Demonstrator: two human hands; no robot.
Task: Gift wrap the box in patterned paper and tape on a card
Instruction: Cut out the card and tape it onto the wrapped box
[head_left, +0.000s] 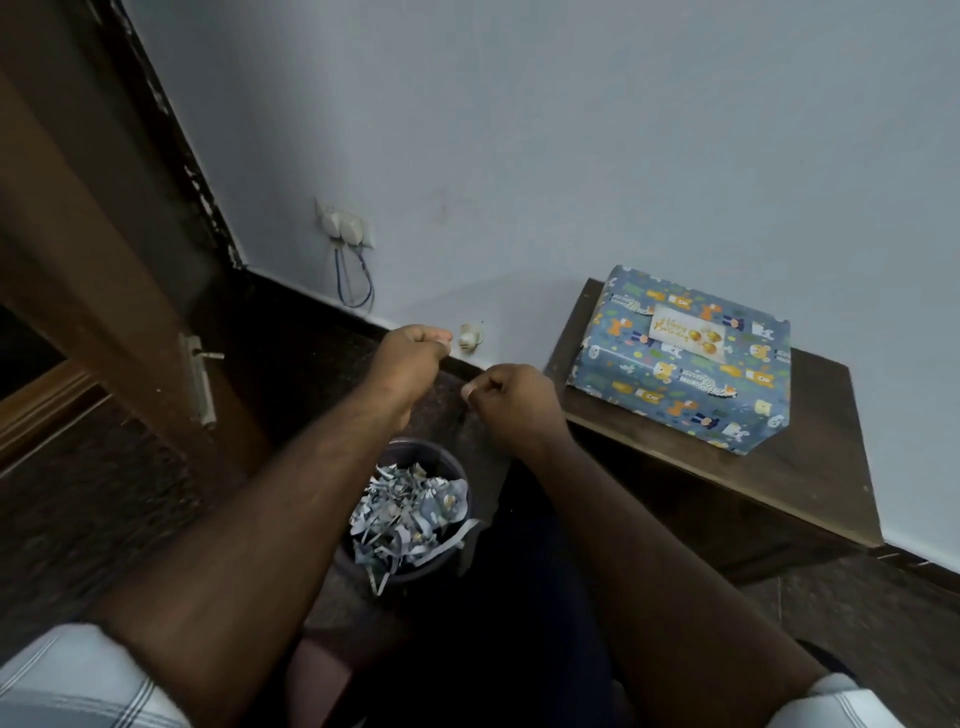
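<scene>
**Wrapped box on the table, hands busy over the bin**

We see the blue box wrapped in animal-patterned paper lying flat on the dark wooden side table against the pale wall, with the cream birthday card with gold lettering already stuck on its top face. By our reading the task is all but done.

Our left hand and right hand hang apart from the box, above the dark round bin filled with paper scraps. Both are curled, fingertips pinched together; whether they hold a thin strip of tape or nothing at all, we cannot tell.

We judge the box to be stiff-sided and probably light, while its paper skin looks smooth, a little slippery and easy to tear at the folded ends. If we move it, we would take it with palms flat on the two long sides, low down, keeping fingers off the card and off the taped end flaps.
</scene>
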